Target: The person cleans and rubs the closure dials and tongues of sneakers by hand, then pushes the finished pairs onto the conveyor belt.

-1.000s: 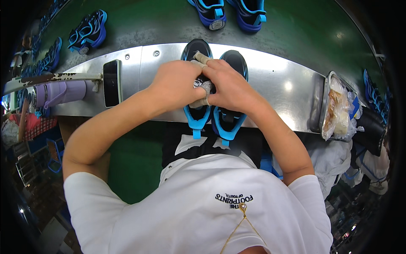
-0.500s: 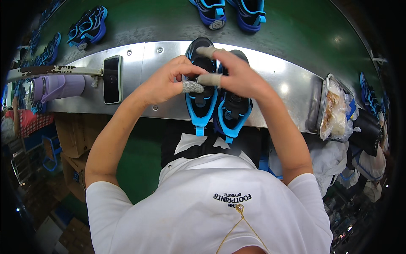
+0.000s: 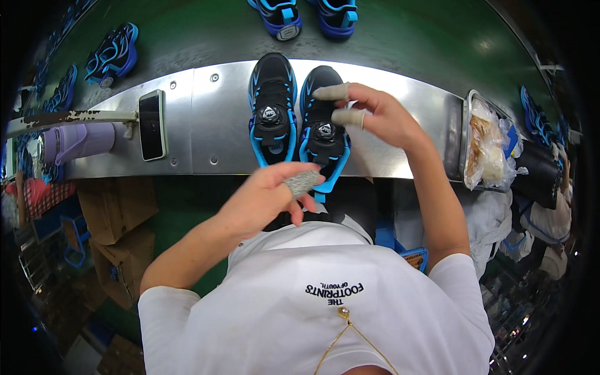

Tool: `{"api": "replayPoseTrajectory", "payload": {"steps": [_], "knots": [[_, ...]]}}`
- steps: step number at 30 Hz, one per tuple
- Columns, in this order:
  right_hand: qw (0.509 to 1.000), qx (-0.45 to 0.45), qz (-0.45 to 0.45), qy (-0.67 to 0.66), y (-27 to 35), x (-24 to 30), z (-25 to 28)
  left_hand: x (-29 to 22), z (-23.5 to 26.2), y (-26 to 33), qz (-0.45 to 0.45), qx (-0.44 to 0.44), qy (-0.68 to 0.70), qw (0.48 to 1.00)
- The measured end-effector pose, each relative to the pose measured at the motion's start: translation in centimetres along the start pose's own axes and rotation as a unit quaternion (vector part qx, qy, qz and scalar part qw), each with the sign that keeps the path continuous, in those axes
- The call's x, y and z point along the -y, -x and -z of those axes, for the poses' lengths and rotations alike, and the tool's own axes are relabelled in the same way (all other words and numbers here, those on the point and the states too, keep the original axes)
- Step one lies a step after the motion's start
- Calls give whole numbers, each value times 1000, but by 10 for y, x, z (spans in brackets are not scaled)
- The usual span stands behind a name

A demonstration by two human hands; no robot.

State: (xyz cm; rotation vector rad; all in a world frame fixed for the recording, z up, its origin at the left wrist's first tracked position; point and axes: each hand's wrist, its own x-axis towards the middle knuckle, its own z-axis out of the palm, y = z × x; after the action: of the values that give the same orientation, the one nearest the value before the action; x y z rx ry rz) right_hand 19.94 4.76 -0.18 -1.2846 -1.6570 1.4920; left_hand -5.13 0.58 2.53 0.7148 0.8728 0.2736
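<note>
A pair of black-and-blue sports shoes stands on the metal ledge, toes pointing away from me. Each shoe carries a round dial on its tongue. The left shoe (image 3: 270, 87) has no hand on it. Over the right shoe (image 3: 322, 140), my right hand (image 3: 381, 115) comes in from the right with its fingers apart. Two beige-covered fingertips overlap its forefoot; whether they touch is unclear. My left hand (image 3: 265, 197) is by the heel of that shoe, fingers loosely bent and apart, a grey cover on one digit. It overlaps part of the heel.
A phone (image 3: 150, 125) and a lilac bottle (image 3: 84, 142) lie left on the ledge, beside a worn metal bar (image 3: 75, 117). At right sits a metal tray (image 3: 467, 134) with plastic-bagged items. More shoes (image 3: 284, 19) stand on the green surface beyond. Cardboard boxes (image 3: 115, 209) are below left.
My hands have parted from over the left shoe. The left hand drew down to the right shoe's heel; the right stays higher, at its forefoot. The whole view has shifted slightly.
</note>
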Motion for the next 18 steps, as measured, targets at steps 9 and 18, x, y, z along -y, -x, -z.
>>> {"api": "replayPoseTrajectory", "payload": {"steps": [9,18], "knots": [[977,5,75,202,19,11,-31,21,-36,-31,-44,-91,137,985],[986,-1,114,123,18,2,-26,15,-49,-40,-13,-169,32,985]]}}
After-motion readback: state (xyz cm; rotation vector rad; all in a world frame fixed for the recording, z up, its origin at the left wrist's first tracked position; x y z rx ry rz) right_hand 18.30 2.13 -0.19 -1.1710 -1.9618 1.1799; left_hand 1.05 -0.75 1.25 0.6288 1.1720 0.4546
